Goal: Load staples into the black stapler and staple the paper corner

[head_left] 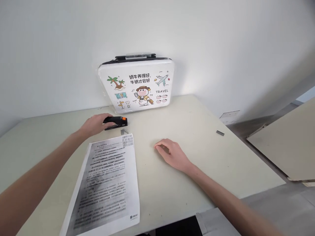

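My left hand (99, 124) is closed around the rear of a black stapler (120, 122) with an orange part near its front. The stapler lies on the table at the far side of a printed sheet (108, 183). Small grey staple strips (124, 132) lie between the stapler and the sheet's top edge. Right of the sheet, my right hand (172, 154) rests on the table, thumb and index fingertips together. Nothing shows between those tips.
A white cartoon-printed case (137, 88) with a black handle stands against the wall behind the stapler. Another grey staple strip (220, 133) lies near the right edge of the pale table (197, 118). A flat pale panel (290, 141) stands beyond that edge.
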A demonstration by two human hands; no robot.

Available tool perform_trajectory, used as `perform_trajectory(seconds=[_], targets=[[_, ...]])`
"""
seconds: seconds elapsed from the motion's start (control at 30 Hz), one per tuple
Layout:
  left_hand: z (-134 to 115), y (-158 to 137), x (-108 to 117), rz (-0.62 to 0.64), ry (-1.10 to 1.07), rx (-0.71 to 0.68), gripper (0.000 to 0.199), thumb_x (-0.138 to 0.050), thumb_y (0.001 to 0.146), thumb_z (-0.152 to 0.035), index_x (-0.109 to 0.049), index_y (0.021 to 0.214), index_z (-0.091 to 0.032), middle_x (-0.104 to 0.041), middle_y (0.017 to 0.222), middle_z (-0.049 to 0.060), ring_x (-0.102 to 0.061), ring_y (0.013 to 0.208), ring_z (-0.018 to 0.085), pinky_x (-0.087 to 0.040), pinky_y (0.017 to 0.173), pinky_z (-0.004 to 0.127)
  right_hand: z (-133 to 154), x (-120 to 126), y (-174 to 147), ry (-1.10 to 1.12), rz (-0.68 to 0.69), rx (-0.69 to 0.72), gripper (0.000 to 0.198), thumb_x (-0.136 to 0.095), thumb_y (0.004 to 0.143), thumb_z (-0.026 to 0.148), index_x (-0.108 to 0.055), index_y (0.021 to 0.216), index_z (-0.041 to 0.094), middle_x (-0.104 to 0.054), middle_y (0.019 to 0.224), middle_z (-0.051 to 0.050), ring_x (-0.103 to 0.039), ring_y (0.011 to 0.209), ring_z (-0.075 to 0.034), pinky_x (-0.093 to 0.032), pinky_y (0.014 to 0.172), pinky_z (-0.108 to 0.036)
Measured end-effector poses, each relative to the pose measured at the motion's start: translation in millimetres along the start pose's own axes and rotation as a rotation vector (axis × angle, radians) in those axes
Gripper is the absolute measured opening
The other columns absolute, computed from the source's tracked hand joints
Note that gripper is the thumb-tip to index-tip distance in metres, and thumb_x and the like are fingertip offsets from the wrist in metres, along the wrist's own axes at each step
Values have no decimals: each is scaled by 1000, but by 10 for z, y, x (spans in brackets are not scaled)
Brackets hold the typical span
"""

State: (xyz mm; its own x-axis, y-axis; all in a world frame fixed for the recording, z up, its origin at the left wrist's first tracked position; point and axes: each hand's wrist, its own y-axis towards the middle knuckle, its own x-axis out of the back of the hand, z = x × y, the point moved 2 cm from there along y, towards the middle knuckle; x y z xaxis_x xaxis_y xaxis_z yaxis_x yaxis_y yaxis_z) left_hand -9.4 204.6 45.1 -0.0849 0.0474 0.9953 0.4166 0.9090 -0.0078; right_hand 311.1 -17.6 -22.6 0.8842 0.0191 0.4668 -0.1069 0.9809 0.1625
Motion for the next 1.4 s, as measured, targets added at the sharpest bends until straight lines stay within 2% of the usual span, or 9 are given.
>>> perform_trajectory(seconds=[0.07, 0.23, 0.37, 0.47, 0.67, 0.83, 1.1, 1.27, 1.4], targets=[[-18, -40, 5, -24, -44, 16, 48, -51, 94, -63, -66, 120, -26, -76, 114, 8, -69, 95, 31, -48, 74, 36, -6, 5, 0, 7, 3, -7, 24, -49, 104, 34, -71, 100, 28, -77, 110, -4, -68, 103, -22, -50, 72, -33], [-181, -244, 101, -221, -106, 41, 50, -52, 94, -60, -63, 127, -24, -74, 120, 9, -70, 95, 29, -51, 81, 38, -33, 4, 5, 32, -1, -9, 24, -49, 103, 34, -72, 100, 28, -77, 110, -5, -68, 104, -22, -49, 71, -32], [-568, -468, 273, -347, -137, -70, 50, -53, 95, -61, -64, 124, -22, -75, 118, 9, -70, 99, 28, -53, 87, 38, -28, 10, 4, 73, -39, -20, 26, -49, 103, 38, -72, 96, 27, -78, 108, -4, -68, 96, -21, -48, 68, -31], [-966, -658, 316, -337, -174, -197, 50, -52, 96, -63, -64, 122, -22, -75, 116, 8, -70, 95, 26, -54, 87, 37, -65, 40, 14, 147, -136, -43, 29, -49, 103, 45, -70, 95, 26, -77, 105, -5, -69, 93, -21, -50, 69, -31], [-1709, -979, -9, -213, -277, -371, 36, -52, 101, -53, -61, 117, -22, -76, 108, 7, -71, 85, 23, -54, 77, 36, -310, 236, 79, 329, -373, -89, 38, -52, 100, 59, -65, 100, 23, -75, 102, -9, -71, 97, -22, -54, 92, -38], [-2097, -1078, -339, -152, -288, -443, 26, -53, 102, -46, -60, 116, -25, -75, 112, 6, -72, 85, 24, -54, 74, 38, -365, 482, 50, 411, -247, -99, 45, -57, 96, 66, -67, 95, 22, -74, 100, -8, -70, 93, -22, -56, 93, -40], [-2295, -1048, -539, -153, -346, -462, 23, -57, 102, -42, -60, 117, -26, -75, 108, 5, -74, 88, 25, -57, 79, 39, -288, 546, -33, 313, -146, -59, 44, -52, 99, 65, -67, 99, 23, -73, 100, -6, -68, 91, -19, -56, 87, -35], [-2280, -1052, -608, -141, -420, -431, 24, -58, 101, -45, -61, 118, -27, -75, 113, 4, -74, 92, 25, -57, 78, 38, -343, 490, -23, 282, -102, -46, 37, -50, 101, 58, -66, 104, 24, -73, 99, -5, -68, 92, -19, -54, 83, -33], [-2184, -1074, -615, -107, -460, -381, 36, -68, 96, -46, -56, 125, -27, -74, 120, 4, -73, 101, 26, -57, 84, 39, -340, 480, -25, 243, -99, -38, 35, -47, 103, 54, -66, 105, 25, -74, 99, -4, -67, 92, -20, -53, 83, -34]])
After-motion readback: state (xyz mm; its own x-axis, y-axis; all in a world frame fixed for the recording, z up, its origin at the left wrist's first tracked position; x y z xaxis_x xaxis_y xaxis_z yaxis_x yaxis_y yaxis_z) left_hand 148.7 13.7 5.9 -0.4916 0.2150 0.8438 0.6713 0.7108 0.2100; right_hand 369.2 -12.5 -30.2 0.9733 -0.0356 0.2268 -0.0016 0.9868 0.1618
